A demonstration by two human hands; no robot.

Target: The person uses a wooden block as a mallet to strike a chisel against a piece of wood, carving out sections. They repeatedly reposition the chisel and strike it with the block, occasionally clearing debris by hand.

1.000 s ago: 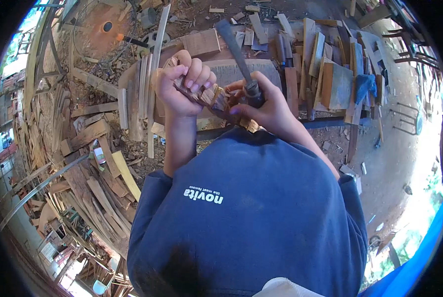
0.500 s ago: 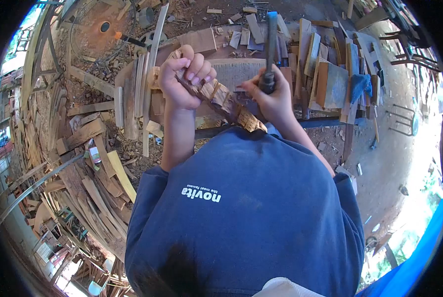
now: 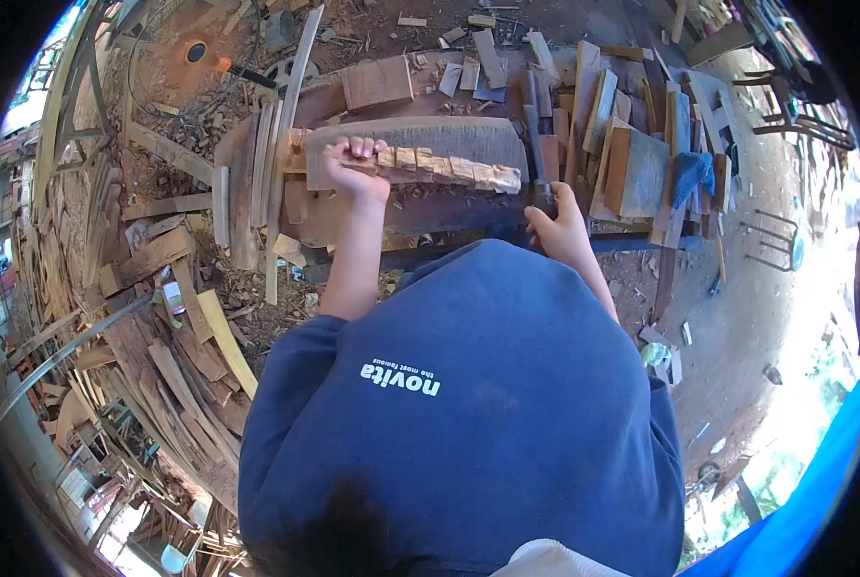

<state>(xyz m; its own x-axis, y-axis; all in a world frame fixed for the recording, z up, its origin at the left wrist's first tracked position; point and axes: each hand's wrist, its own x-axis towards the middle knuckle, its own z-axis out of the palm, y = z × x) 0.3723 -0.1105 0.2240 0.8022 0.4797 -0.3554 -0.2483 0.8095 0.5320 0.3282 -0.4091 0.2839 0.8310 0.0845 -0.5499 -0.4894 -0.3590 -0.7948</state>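
Observation:
My left hand point(image 3: 356, 173) is closed around one end of a long piece of wood point(image 3: 449, 170). Rough, stepped chop marks run along its pale side, and its far end points right. In my right hand point(image 3: 561, 224) is the dark grip of a machete point(image 3: 535, 144), its narrow dark blade directed away from me. The blade stands just right of the wood's free end. Beneath the wood piece, in this view, is a thick greyish board point(image 3: 430, 135) on a low bench.
Offcuts and upright wood blocks point(image 3: 641, 173) crowd the bench's right side, with a blue cloth point(image 3: 693, 175) on them. Long strips point(image 3: 266, 183) stand at left, beside heaped scrap wood point(image 3: 180, 365). A round fan-like frame point(image 3: 194, 58) is at the upper left.
The wood piece has swung from a slant towards my body to nearly level over the board. My right hand has lowered a little, and the machete is farther from me.

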